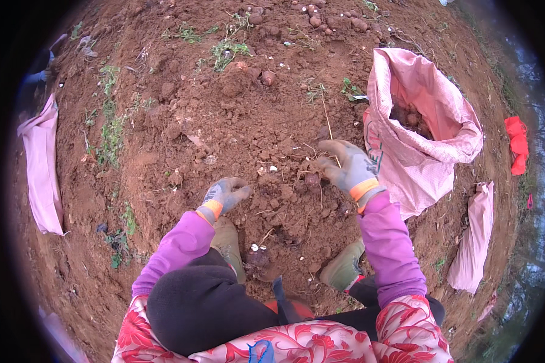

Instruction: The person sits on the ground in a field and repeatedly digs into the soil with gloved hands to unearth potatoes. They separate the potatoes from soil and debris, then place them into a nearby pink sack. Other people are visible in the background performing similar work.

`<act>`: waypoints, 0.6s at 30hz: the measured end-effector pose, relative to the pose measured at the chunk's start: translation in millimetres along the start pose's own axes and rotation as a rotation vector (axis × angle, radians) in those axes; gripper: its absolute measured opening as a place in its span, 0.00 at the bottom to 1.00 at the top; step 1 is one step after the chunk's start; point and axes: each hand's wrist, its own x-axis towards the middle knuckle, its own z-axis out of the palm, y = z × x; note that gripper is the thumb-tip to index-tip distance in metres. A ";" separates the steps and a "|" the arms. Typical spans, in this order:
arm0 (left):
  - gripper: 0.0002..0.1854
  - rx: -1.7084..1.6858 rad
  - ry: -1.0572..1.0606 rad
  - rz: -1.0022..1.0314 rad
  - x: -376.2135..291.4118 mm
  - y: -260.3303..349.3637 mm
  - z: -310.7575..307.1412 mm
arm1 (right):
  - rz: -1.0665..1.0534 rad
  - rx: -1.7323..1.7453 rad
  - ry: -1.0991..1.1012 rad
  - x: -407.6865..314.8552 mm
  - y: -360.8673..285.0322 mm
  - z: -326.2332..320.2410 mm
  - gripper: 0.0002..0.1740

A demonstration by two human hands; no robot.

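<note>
My left hand, in a grey work glove with an orange cuff, hovers over the loose soil with thumb and fingers slightly apart. Nothing shows in it. To the right, my right hand, gloved alike, has its fingers spread beside a pink woven sack. A thin dry stem runs up to its fingers; whether they touch it is unclear. The sack stands with its mouth turned back and holds dirt-covered tubers. Between my boots lies a dark reddish tuber, partly in soil.
Several tubers lie uphill, and one tuber sits closer. Flat pink sacks lie at left and right. Red cloth or plastic is at far right. Green weeds grow at left. A partly visible person is at upper left.
</note>
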 end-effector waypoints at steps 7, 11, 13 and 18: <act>0.23 -0.475 -0.025 -0.080 -9.3 -15.5 -4.9 | 0.462 0.514 -0.197 21.6 55.2 57.7 0.36; 0.20 -0.735 -0.024 -0.264 2.2 -17.3 3.0 | 0.392 1.433 -0.261 10.7 15.6 28.6 0.26; 0.21 -0.743 -0.072 -0.228 5.7 -13.8 7.9 | 0.534 1.075 -0.267 12.1 -21.1 70.7 0.29; 0.26 -0.749 -0.095 -0.240 -8.7 -0.7 6.4 | 0.657 0.932 -0.345 -3.4 -34.5 145.9 0.35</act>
